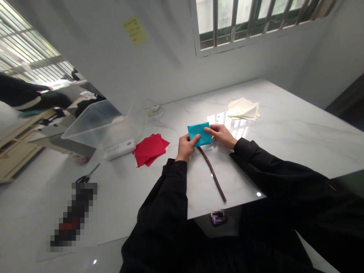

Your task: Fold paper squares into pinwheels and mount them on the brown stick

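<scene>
Both of my hands grip a small blue folded paper packet [196, 131], shaped like an envelope, above the table. My left hand [186, 147] is closed on its lower left, the thumb lying across the front. At its right edge, my right hand [223, 135] pinches the packet between thumb and fingers. Beneath and in front of the packet lies a thin brown stick [212, 170], slanting towards the table's near edge; its far end is hidden behind the packet and my left hand.
Red paper sheets [150, 149] lie to the left, beside a white power strip [121, 149] and a clear plastic bin [93, 125]. Scissors [87, 176] rest further left, near a blurred dark object [74, 216]. Cream papers [243, 108] sit at the back right. A co-worker's dark sleeve [19, 91] shows far left.
</scene>
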Demonstrator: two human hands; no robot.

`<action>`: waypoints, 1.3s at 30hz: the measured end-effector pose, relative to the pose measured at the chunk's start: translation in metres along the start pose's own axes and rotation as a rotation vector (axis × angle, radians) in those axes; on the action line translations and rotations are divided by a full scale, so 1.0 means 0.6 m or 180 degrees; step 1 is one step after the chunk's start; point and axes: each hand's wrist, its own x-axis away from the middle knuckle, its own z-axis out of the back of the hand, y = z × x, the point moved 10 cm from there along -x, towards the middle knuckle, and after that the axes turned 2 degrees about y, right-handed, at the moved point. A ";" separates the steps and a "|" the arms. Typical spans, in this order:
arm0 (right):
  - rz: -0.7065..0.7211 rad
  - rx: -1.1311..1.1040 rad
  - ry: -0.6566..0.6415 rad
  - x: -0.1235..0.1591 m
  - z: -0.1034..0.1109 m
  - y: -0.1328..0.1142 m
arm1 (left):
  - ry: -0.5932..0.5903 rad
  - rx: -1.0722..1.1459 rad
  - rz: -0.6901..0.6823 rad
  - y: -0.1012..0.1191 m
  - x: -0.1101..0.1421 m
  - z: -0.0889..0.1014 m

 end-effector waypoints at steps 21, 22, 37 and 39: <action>-0.0181 -0.0456 0.0479 -0.007 0.023 0.016 | -0.0110 -0.0125 0.0020 0.003 0.000 -0.004; -0.0130 -0.0417 0.0518 -0.008 0.028 0.013 | -0.0091 -0.0109 0.0027 0.002 -0.001 -0.002; -0.0019 0.2193 0.1546 -0.064 0.194 0.046 | 0.0337 0.0556 0.0052 -0.021 -0.001 0.033; -0.0007 0.2328 0.1453 -0.073 0.186 0.046 | 0.0364 0.0626 0.0070 -0.021 0.000 0.033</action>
